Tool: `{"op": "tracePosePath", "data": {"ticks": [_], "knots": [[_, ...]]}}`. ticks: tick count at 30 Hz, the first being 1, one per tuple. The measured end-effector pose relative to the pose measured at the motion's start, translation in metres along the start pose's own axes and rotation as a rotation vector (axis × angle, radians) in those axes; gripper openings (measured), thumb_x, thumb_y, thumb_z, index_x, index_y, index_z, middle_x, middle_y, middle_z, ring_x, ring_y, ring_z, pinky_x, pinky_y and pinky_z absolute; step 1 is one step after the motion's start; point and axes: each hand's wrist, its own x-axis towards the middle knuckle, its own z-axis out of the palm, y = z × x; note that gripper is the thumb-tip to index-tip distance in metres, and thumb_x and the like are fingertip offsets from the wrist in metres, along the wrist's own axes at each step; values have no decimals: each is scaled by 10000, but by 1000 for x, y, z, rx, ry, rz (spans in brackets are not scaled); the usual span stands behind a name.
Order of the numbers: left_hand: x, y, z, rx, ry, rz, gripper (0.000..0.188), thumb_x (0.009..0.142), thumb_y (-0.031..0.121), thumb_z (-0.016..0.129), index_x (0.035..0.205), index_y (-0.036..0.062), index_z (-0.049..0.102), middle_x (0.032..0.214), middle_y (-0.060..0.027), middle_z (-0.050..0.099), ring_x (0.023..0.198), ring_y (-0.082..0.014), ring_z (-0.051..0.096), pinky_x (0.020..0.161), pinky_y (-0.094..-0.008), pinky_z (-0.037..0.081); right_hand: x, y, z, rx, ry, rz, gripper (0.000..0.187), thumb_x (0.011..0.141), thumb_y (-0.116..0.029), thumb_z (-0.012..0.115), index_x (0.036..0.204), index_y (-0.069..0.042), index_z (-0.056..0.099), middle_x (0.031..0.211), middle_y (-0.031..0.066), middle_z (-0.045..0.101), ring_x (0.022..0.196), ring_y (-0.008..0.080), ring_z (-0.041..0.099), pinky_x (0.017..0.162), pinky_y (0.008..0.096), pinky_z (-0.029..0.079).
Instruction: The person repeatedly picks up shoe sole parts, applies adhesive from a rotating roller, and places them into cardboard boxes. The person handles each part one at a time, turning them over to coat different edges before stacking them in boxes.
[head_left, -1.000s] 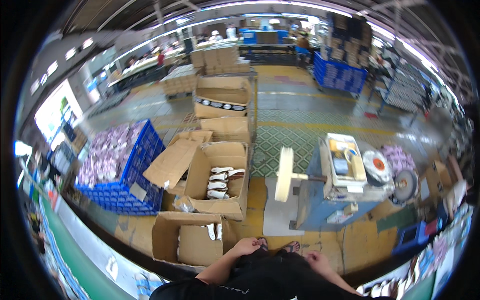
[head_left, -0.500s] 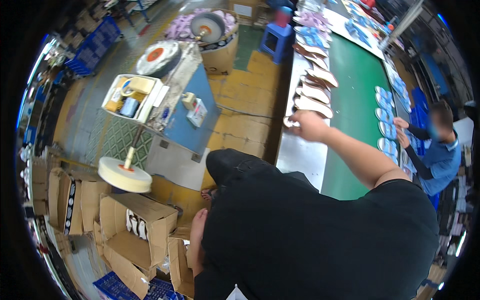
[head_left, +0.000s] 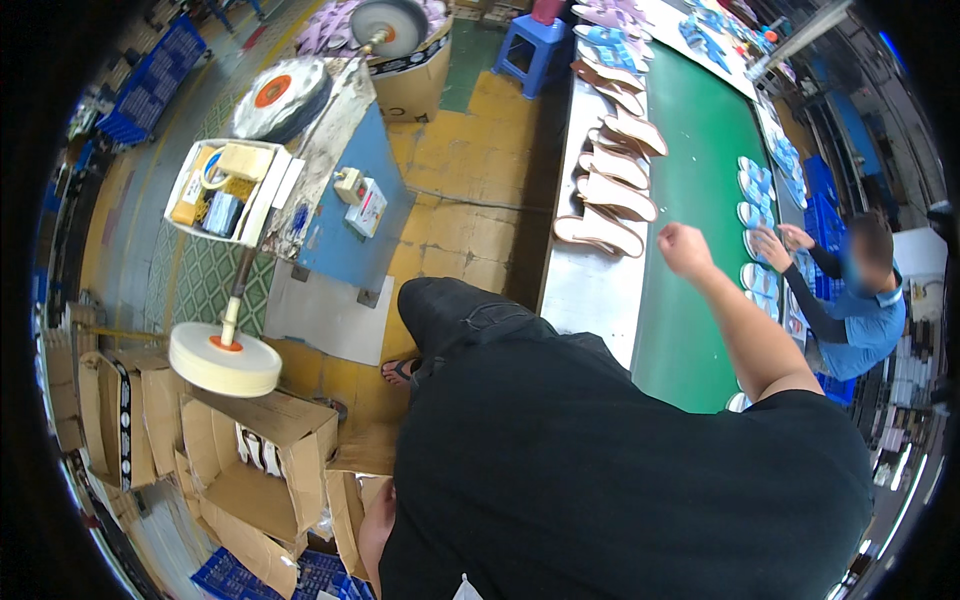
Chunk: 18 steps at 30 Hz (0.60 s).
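My right hand (head_left: 685, 250) is curled into a loose fist over the green conveyor belt (head_left: 690, 300), with nothing visible in it. Just left of it lies the nearest sandal (head_left: 600, 232), brown-edged with a pale footbed, on the metal ledge (head_left: 590, 290). Several similar sandals (head_left: 618, 196) line the ledge beyond, some tilted or overlapping. My left hand (head_left: 387, 492) hangs low beside my body, by an open cardboard box (head_left: 345, 515). Its fingers are mostly hidden.
Across the belt a co-worker (head_left: 865, 310) handles blue sandals (head_left: 758, 235). To my left stand a blue machine (head_left: 350, 235) with round wheels (head_left: 225, 360) and a tray of supplies (head_left: 220, 190). Open cartons (head_left: 260, 460) sit lower left. A blue stool (head_left: 530, 55) stands farther off.
My right hand has left the near end of the sandal row and moved right, over the belt. The nearest sandal now lies uncovered. My left hand has dropped lower; the view has shifted.
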Motion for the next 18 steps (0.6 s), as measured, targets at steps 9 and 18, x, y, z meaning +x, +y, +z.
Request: {"op": "tracePosePath", "data": {"ticks": [9, 18], "knots": [[-38, -46, 80, 5, -36, 140, 518, 1030, 38, 669, 1531, 2, 542, 1158, -2, 587, 1044, -126, 620, 964, -251, 578, 2, -67, 105, -102, -146, -318, 615, 917, -60, 723, 1531, -74, 700, 1737, 354, 411, 1610, 562, 375, 1360, 605, 311], [-88, -65, 127, -292, -3, 69, 726, 1092, 166, 710, 1732, 21, 399, 1469, -56, 658, 1231, -166, 612, 1028, -322, 519, 47, -68, 114, -611, -169, -296, 936, 917, -434, 722, 1666, 7, 373, 1536, 232, 541, 1391, 433, 543, 1169, 570, 454]]}}
